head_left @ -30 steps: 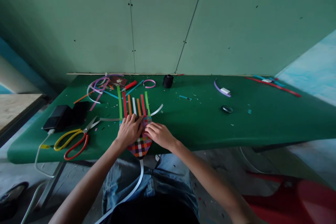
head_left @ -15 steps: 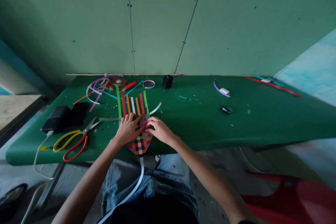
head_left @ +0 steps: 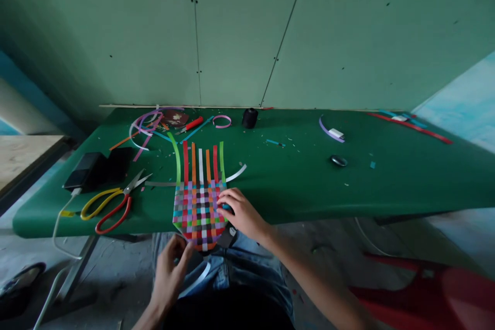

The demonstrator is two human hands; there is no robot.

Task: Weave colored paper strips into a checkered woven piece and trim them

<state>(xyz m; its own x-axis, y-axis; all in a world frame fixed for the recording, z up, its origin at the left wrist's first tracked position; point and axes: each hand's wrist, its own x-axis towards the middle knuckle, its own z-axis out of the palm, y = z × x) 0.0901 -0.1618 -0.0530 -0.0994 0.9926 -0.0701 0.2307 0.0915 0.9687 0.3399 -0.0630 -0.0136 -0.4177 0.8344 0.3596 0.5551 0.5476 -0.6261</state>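
Observation:
A woven piece of multicoloured strips [head_left: 201, 206] lies at the table's front edge, its pointed end reaching past the edge. Green, red, orange and white strip ends stick up from its far side. My right hand [head_left: 236, 208] rests on its right edge, fingers curled over the weave. Below its lower left edge is my left hand [head_left: 174, 260], fingers bent near the piece's lower tip; whether they hold anything is hidden. A white strip [head_left: 199, 279] hangs below the piece over my lap.
Scissors [head_left: 126, 196] with yellow and red handles and a black box [head_left: 85, 171] lie left. Behind are loose strips [head_left: 149, 126], a red-handled cutter [head_left: 194, 123], a pink ring [head_left: 221, 122] and a black spool [head_left: 250, 118]. A dark oval object [head_left: 339, 160] sits right.
My left hand has come off the weave and moved down toward me, below the table edge. The woven piece has shifted toward me and more of it shows. My right hand has moved slightly down.

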